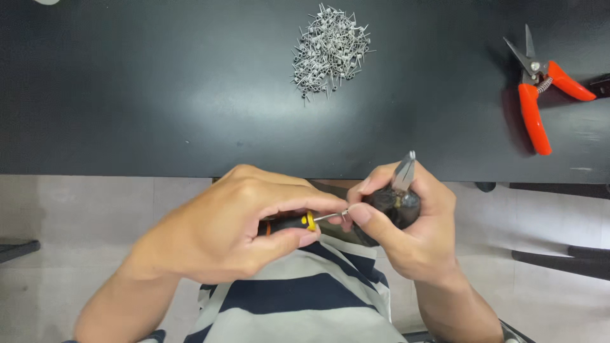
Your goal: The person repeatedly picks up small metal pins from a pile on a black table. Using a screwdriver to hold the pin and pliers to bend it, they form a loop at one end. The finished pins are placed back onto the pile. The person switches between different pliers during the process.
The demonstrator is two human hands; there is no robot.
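Note:
My left hand [235, 222] grips a small screwdriver [298, 222] with a black handle and a yellow collar, its thin metal shaft pointing right. My right hand [406, 222] holds dark-handled pliers [401, 190], whose grey jaws stick up above my fingers. The right thumb and forefinger pinch a tiny wire piece [345, 212] at the screwdriver's tip. Both hands meet just in front of the black table's [159, 108] near edge, above my striped shirt.
A heap of several small coiled wire pieces [329, 51] lies at the table's far middle. Orange-handled snips [539, 89] lie at the far right. Pale floor tiles and dark chair legs [565, 260] show below the table edge.

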